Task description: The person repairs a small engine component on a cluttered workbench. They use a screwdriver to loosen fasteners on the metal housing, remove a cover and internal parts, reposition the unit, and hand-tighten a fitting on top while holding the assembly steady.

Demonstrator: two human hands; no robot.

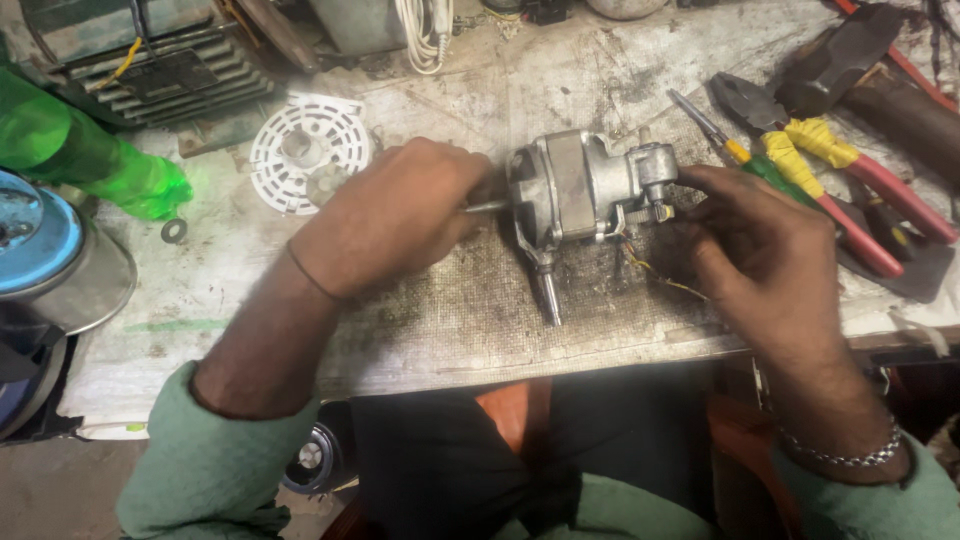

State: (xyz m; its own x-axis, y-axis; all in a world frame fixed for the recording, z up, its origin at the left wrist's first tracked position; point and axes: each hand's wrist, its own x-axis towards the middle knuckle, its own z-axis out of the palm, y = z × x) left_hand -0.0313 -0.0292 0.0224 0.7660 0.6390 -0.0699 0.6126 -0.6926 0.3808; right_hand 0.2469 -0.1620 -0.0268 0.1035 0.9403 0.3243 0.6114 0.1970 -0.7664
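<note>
My left hand (395, 215) grips the shaft of the grey motor (585, 190) lying on the table (450, 310) — my right hand (765, 250) pinches its rear end, pliers (830, 165) just beside.

Dim overhead light; soft shadows under hands; edges darker, slightly blurred; centre sharp

On the grimy worktop (560, 80), the left hand (395, 215) closes its grip on the shaft of a grey electric motor (580, 185); the right hand (765, 255) touches its gearbox end. Red-handled pliers (840, 165) lie just beside, a white slotted disc (310, 150) near the left hand.
</note>
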